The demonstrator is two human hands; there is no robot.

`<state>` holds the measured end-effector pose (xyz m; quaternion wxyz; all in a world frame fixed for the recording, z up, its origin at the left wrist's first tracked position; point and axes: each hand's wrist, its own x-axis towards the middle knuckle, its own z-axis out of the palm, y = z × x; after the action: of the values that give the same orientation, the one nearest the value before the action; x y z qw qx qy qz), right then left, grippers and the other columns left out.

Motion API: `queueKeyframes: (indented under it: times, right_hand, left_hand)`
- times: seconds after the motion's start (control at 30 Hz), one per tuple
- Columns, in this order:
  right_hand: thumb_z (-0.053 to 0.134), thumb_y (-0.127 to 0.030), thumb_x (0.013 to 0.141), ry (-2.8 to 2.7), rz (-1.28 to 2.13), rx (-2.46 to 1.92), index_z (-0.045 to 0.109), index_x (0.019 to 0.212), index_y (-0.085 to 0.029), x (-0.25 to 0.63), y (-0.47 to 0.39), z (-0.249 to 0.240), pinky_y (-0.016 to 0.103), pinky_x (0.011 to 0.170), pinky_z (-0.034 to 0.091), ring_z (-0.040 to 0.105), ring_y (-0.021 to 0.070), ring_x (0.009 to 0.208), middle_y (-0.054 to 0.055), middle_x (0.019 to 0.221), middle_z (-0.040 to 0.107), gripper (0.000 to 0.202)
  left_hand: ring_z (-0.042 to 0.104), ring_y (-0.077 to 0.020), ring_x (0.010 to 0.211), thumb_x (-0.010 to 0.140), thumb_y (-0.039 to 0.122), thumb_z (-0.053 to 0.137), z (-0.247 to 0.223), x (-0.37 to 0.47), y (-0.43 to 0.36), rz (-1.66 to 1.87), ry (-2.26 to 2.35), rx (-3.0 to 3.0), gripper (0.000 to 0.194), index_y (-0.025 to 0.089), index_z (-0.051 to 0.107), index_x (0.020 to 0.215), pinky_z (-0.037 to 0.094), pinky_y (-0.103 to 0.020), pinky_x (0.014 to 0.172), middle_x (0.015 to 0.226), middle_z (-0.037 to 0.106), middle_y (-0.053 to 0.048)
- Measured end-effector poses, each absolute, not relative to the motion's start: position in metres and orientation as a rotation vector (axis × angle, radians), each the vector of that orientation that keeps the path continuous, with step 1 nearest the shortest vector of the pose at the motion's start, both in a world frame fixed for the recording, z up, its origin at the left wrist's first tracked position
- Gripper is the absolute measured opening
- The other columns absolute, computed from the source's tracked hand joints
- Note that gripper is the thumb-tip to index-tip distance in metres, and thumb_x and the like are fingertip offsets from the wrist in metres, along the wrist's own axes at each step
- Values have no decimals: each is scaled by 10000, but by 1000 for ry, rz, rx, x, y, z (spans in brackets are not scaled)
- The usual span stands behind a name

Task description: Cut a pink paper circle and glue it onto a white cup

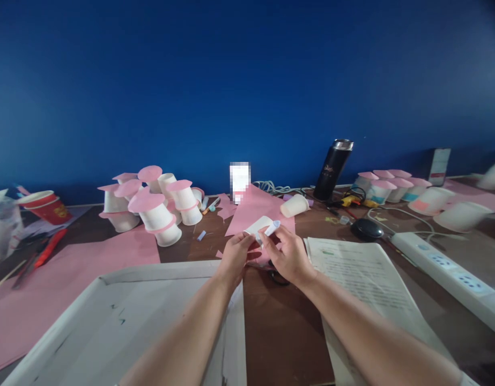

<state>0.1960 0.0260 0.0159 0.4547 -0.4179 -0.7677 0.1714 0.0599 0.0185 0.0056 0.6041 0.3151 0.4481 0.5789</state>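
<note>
Over the middle of the table, my left hand point(236, 256) is closed around a white paper cup point(258, 225), which is tipped and partly hidden by the fingers. Close beside it, my right hand point(290, 255) pinches a small white tube point(270, 229) with a bluish end, like a glue stick, against or near the cup. Pink paper point(251, 212) lies beyond both hands, with another paper cup point(294, 206) on its side there. Beneath my right hand, a dark loop point(278, 277) shows in part; its kind is unclear.
Stacked white cups with pink paper tops point(154, 214) stand at left, more capped cups point(386, 185) at right. A black thermos point(332, 170) leans near the blue wall. Around me are a white board point(150, 321), printed sheets point(363, 284), a power strip point(452, 273) and a mouse point(367, 229).
</note>
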Motion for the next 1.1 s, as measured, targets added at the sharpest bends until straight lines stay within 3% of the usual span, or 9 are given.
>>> queueKeyframes:
  times: [0.2,0.37,0.53,1.1]
  right_hand:
    - [493,-347,894,-1834,329,-1071,625,882,-189,195,27,14,228,567,463,622,155,648,49,797,661,206]
    - [470,-318,913,-1736,340,-1007,609,996,-207,196,26,14,260,679,491,639,163,714,49,888,676,197]
    - [473,-315,911,-1714,316,-1018,618,964,-209,196,24,17,276,698,490,629,166,697,41,835,679,187]
    - [485,-315,902,-1836,285,-987,634,949,-213,196,26,16,298,800,487,652,198,883,45,949,698,187]
  left_hand:
    - [585,-128,685,614,325,735,6,59,18,1358,1000,714,241,142,580,643,476,-226,566,709,599,-26]
    - [566,-114,658,586,328,774,8,60,18,1381,955,670,275,128,599,655,487,-227,568,717,606,-37]
    - [566,-113,652,573,305,779,9,61,18,1422,939,627,263,129,612,673,487,-223,563,706,604,-30]
    - [562,-104,665,599,289,766,7,59,20,1458,905,613,249,114,606,674,498,-221,585,687,595,-20]
